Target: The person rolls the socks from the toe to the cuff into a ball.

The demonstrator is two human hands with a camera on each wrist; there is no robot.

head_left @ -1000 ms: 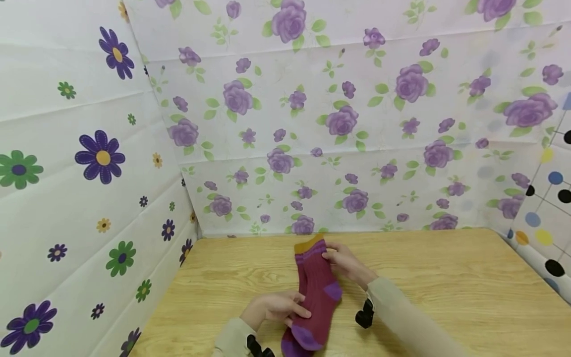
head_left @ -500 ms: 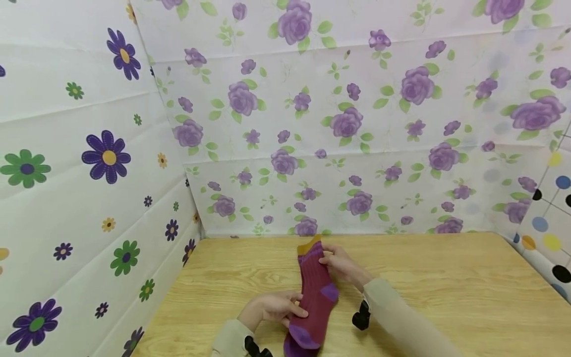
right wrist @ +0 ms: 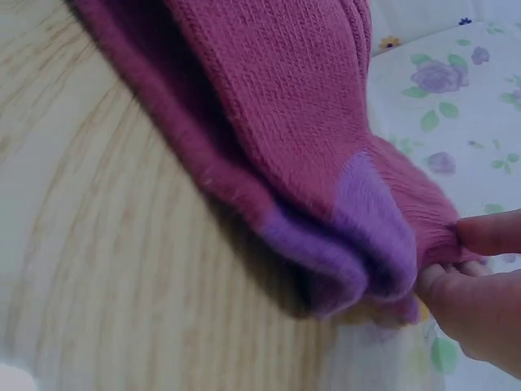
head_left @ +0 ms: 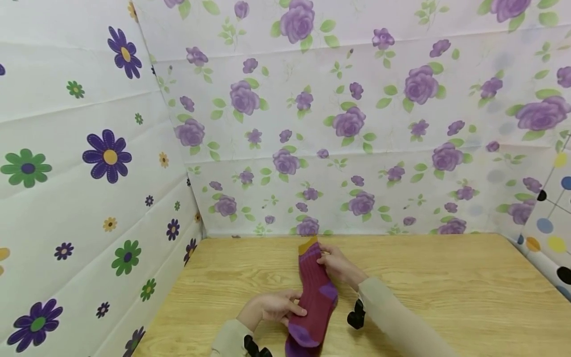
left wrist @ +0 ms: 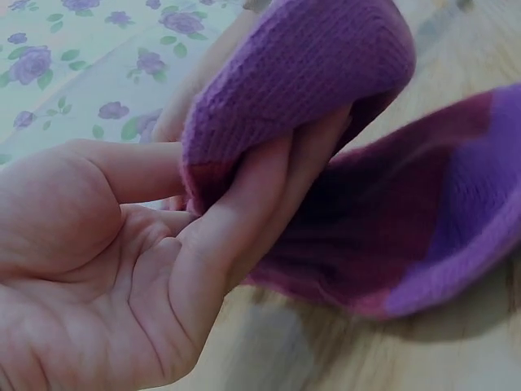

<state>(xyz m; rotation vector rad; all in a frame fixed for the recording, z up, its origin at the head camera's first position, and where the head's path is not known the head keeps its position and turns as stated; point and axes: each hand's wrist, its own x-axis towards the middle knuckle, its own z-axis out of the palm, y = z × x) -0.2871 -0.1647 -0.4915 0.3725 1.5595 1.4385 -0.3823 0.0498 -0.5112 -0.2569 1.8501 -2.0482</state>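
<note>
Two maroon socks lie one over the other, with purple heels and toes and a mustard cuff band. The upper sock (head_left: pixel 315 302) covers most of the lower sock (head_left: pixel 300 350), whose purple toe shows at the bottom of the head view. My left hand (head_left: pixel 273 308) pinches the upper sock near its toe, thumb on top and fingers beneath. In the left wrist view that purple toe (left wrist: pixel 309 73) is lifted above the lower sock's toe (left wrist: pixel 484 187). Just below the cuff, my right hand (head_left: pixel 340 265) pinches the ribbed leg at its right edge. Both purple heels (right wrist: pixel 370 228) show together in the right wrist view.
The socks lie on a light wooden table (head_left: pixel 424 277). Behind it hangs a white cloth with purple roses (head_left: pixel 285 161); a daisy-patterned cloth (head_left: pixel 107 156) closes off the left and a dotted cloth (head_left: pixel 548 243) the right. Black cameras (head_left: pixel 356 317) are strapped at the wrists.
The cuff end has narrowed and shifted slightly left along with my right hand. The upper sock now hides more of the lower one. My left hand keeps its pinch near the toe.
</note>
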